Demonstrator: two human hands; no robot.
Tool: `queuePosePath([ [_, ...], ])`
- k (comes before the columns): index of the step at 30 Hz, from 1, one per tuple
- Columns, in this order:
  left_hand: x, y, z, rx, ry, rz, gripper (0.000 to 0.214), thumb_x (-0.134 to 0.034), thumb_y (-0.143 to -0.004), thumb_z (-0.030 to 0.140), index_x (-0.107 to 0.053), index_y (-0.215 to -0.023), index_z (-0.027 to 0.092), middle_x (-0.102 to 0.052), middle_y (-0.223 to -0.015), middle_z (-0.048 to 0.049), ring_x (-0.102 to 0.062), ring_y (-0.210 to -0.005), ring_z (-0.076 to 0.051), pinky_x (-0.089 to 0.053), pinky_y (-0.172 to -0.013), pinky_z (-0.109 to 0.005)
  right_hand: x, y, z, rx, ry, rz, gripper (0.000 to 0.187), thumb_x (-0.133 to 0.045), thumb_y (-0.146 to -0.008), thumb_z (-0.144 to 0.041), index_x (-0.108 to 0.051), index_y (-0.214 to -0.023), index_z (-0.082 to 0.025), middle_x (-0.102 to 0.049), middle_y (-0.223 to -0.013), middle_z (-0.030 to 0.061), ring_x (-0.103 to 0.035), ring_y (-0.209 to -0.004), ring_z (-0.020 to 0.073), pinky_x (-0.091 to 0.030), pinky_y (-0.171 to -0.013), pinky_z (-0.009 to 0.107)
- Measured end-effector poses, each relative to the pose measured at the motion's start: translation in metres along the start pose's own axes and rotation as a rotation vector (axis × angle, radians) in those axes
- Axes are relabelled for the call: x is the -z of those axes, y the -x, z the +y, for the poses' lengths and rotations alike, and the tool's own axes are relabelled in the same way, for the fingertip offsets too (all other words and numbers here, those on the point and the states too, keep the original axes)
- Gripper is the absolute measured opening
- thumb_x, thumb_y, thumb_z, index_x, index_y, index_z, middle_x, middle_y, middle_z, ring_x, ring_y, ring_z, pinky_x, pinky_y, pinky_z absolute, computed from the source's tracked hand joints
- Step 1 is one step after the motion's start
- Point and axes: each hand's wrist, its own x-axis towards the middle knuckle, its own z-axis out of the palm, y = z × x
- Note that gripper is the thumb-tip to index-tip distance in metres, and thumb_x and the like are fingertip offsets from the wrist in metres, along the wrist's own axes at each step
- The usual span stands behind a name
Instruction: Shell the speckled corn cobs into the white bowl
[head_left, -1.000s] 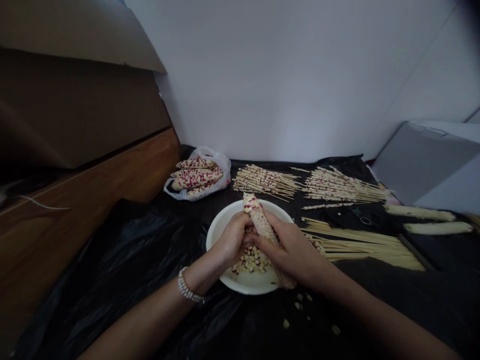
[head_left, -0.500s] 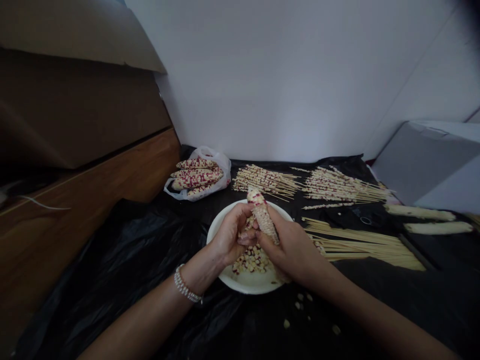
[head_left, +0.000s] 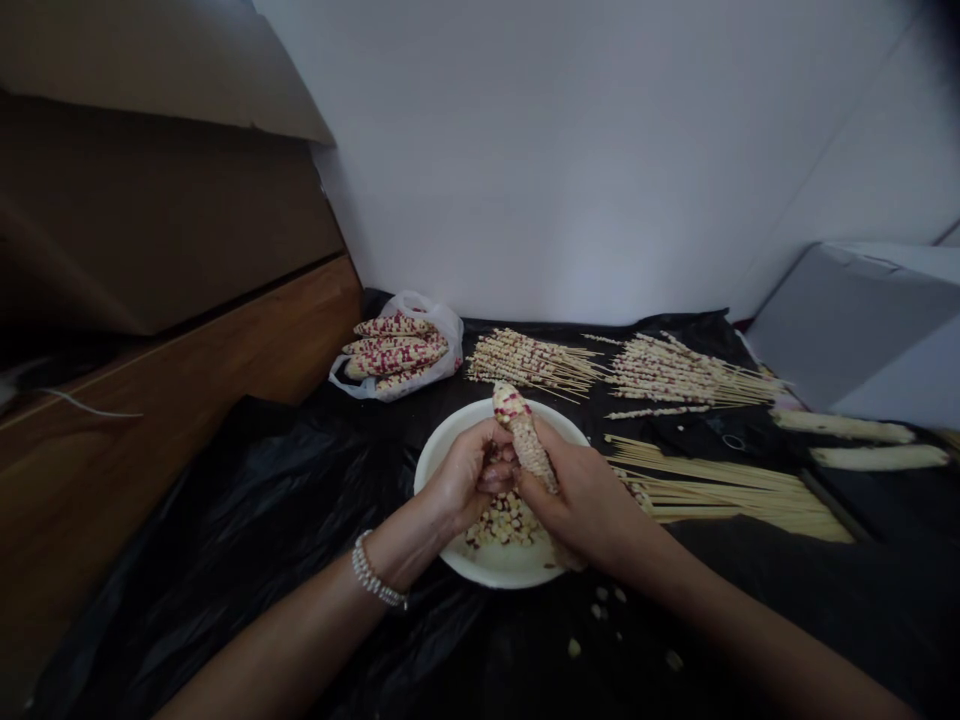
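An ear of corn (head_left: 529, 440) with cream and dark red kernels at its far tip stands tilted over a white bowl (head_left: 487, 575). Most of its near part is stripped down to bare cob. My right hand (head_left: 585, 490) is wrapped round the lower cob. My left hand (head_left: 474, 475), with a beaded bracelet at the wrist, has its fingers curled against the cob's left side. Part of those fingers is hidden behind the cob. Loose kernels (head_left: 506, 520) lie in the bowl beneath both hands.
Behind the bowl, whole corn ears (head_left: 397, 350) fill a plastic bag (head_left: 450, 330). Kernel-threaded skewers (head_left: 525, 358) lie in two piles, with bare sticks (head_left: 742, 490) and stripped cobs (head_left: 877, 457) at right. Black plastic sheeting (head_left: 247, 560) covers the surface; stray kernels (head_left: 600, 600) lie in front.
The corn ear has tipped slightly and sits a little lower. My left fingers have curled in closer beside it, while the right hand keeps its hold.
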Motion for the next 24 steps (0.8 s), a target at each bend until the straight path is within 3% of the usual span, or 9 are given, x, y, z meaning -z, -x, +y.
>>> queuePosePath([
  [3,-0.0015,0.0014,0.0013,-0.004,0.022,-0.007,0.012,-0.058,-0.064,0.017,-0.048,-0.058,0.014,-0.044,-0.055,0.0041,-0.026,-0.037,0.000,-0.015,-0.036,-0.014,0.0024,-0.0004,-0.0008,-0.022,-0.020,-0.015,0.054,-0.050,-0.085,-0.025,-0.045,-0.139,-0.022,-0.071,-0.102,0.0090,-0.066,-0.090,0.0271,-0.050,-0.079,0.040],
  [6,-0.0037,0.0023,0.0028,-0.013,0.007,-0.051,0.025,-0.062,-0.078,0.035,-0.053,-0.068,0.014,-0.046,-0.058,0.0041,-0.025,-0.038,0.000,-0.014,-0.036,-0.014,0.0050,-0.0005,-0.0015,-0.031,-0.044,-0.012,0.055,-0.049,-0.086,-0.026,-0.043,-0.140,-0.022,-0.070,-0.103,0.0090,-0.066,-0.091,0.0267,-0.050,-0.080,0.041],
  [10,-0.0036,0.0009,-0.0008,-0.083,-0.139,-0.053,0.040,-0.063,-0.083,0.050,-0.053,-0.068,0.015,-0.041,-0.056,0.0059,-0.024,-0.038,0.000,-0.014,-0.037,-0.015,0.0066,-0.0012,-0.0005,-0.035,-0.078,-0.028,0.054,-0.048,-0.086,-0.026,-0.043,-0.139,-0.019,-0.069,-0.103,0.0102,-0.065,-0.096,0.0269,-0.048,-0.085,0.042],
  [16,-0.0016,-0.0005,-0.0039,-0.087,-0.180,-0.083,0.034,-0.056,-0.085,0.038,-0.050,-0.061,0.015,-0.036,-0.050,0.0063,-0.024,-0.037,-0.001,-0.018,-0.038,-0.015,0.0074,-0.0021,0.0008,-0.036,-0.103,-0.023,0.049,-0.049,-0.086,-0.025,-0.047,-0.134,-0.017,-0.069,-0.105,0.0103,-0.065,-0.092,0.0257,-0.048,-0.084,0.043],
  [20,0.0006,-0.0021,-0.0032,-0.046,-0.084,-0.040,0.016,-0.051,-0.072,0.019,-0.049,-0.057,0.014,-0.039,-0.051,0.0048,-0.022,-0.036,0.000,-0.017,-0.036,-0.015,0.0066,-0.0022,0.0019,-0.018,-0.128,-0.045,0.050,-0.050,-0.085,-0.023,-0.046,-0.135,-0.018,-0.069,-0.106,0.0092,-0.064,-0.096,0.0257,-0.047,-0.086,0.042],
  [24,-0.0011,0.0001,0.0001,-0.014,0.004,-0.036,0.005,-0.054,-0.066,0.013,-0.052,-0.062,0.013,-0.043,-0.055,0.0038,-0.024,-0.037,0.000,-0.017,-0.036,-0.013,0.0067,-0.0030,0.0034,-0.020,-0.192,-0.027,0.048,-0.051,-0.085,-0.022,-0.049,-0.132,-0.020,-0.069,-0.111,0.0073,-0.064,-0.098,0.0239,-0.047,-0.088,0.040],
])
